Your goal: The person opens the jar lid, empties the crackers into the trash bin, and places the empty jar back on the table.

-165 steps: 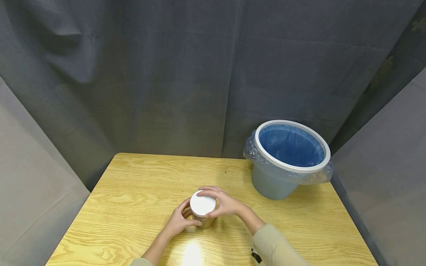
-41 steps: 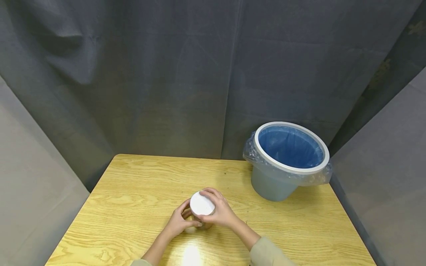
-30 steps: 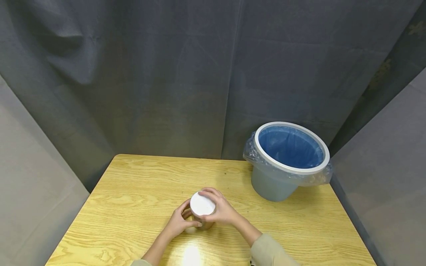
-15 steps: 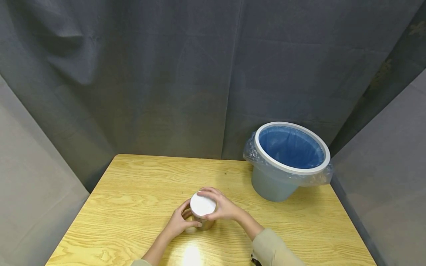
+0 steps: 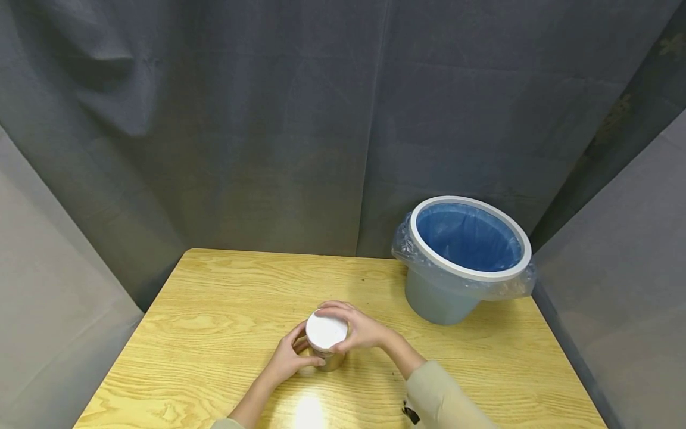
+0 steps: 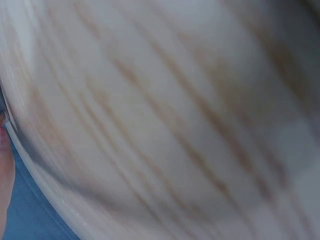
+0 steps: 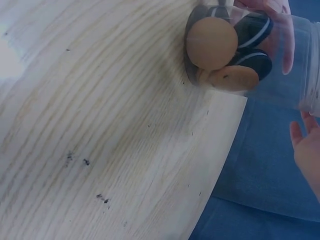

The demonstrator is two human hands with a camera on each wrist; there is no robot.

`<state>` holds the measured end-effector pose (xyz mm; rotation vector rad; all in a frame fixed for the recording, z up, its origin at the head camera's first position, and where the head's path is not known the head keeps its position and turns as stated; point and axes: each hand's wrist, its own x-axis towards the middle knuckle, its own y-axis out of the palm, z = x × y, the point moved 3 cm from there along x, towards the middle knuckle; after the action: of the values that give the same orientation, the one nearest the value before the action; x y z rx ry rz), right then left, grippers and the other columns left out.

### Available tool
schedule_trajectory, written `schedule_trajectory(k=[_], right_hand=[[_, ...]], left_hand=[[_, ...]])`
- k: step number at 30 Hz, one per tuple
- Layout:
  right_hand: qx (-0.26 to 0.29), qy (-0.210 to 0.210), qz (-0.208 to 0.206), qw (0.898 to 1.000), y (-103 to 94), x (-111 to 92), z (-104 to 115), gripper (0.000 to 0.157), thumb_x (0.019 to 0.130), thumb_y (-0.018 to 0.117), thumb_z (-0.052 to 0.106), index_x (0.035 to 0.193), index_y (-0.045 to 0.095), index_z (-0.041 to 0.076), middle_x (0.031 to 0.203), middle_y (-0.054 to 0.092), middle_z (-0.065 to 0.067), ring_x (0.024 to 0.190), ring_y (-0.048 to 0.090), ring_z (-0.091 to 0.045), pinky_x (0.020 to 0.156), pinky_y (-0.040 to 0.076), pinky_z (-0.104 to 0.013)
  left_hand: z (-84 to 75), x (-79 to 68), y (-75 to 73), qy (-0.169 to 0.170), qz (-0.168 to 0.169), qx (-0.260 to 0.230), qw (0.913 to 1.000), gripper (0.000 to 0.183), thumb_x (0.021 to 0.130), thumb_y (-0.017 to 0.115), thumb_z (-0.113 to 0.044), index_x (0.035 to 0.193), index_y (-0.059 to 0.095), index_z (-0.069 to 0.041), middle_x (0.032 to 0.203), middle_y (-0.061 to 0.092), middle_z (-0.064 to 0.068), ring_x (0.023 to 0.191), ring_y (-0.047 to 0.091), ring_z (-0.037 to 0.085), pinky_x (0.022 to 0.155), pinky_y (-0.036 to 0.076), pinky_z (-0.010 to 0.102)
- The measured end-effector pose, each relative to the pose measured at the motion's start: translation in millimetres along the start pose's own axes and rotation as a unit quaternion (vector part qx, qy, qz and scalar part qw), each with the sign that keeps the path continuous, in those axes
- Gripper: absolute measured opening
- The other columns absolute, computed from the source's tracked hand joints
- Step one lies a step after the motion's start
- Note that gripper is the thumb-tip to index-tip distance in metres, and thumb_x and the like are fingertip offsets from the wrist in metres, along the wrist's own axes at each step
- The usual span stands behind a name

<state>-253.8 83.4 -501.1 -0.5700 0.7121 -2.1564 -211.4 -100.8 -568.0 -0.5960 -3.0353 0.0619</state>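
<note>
Pale grey sheeting is slanting up at the far left, and a dark grey, creased fabric curtain is hanging across the back. In front of it a yellow wood-grain surface is spreading out. My left hand is gripping the side of a clear, cylindrical jar, fingers and thumb wrapping it from the left. The jar is standing upright on the surface, near me and about midway across. Inside, flat orange-brown discs and black round pieces banded with white are lying heaped at the bottom. A flat, round, white lid is covering the top, and my right hand is gripping its rim between fingers and thumb. Small black specks are dotting the surface, and a beige sleeve is covering my right forearm. At the right rear a round, grey-blue, white-rimmed bin is standing on the surface, well apart from my fingers, with a clear plastic liner folding over its outside. Through its opening the inside is showing blue. Another grey sheet is rising at the far right.
</note>
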Motion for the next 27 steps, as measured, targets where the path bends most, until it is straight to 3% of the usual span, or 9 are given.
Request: schedule_trajectory(k=[12,20,27], right_hand=[[0.030,-0.018,0.037,0.999,-5.9,3.6,0.7,0.071,0.069,0.075,0.021,0.132,0.046,0.008,0.141,0.036,-0.012,0.128,0.032,-0.032,0.101,0.036,-0.045],[0.049,-0.016,0.065,0.997,-9.2,5.7,1.8,0.071,0.071,0.074,0.020,0.134,0.044,0.007,0.142,0.035,-0.013,0.128,0.032,-0.031,0.100,0.037,-0.037],[0.055,-0.027,0.076,0.995,-10.5,6.6,0.1,0.073,0.071,0.074,0.019,0.135,0.043,0.005,0.143,0.033,-0.014,0.129,0.030,-0.033,0.100,0.037,-0.039]], left_hand=[[-2.6,0.7,0.5,0.003,-0.001,0.004,1.0000,0.086,0.068,0.079,-0.007,0.140,0.032,-0.007,0.137,0.039,0.015,0.126,0.036,0.034,0.107,0.033,0.044],[-1.4,0.2,0.8,0.003,-0.002,-0.002,1.0000,0.086,0.068,0.079,-0.006,0.140,0.032,-0.006,0.136,0.039,0.018,0.125,0.037,0.038,0.106,0.033,0.046],[-1.0,0.6,0.8,0.004,-0.009,-0.001,1.0000,0.085,0.067,0.079,-0.005,0.139,0.033,-0.005,0.134,0.040,0.018,0.124,0.038,0.038,0.106,0.033,0.046]])
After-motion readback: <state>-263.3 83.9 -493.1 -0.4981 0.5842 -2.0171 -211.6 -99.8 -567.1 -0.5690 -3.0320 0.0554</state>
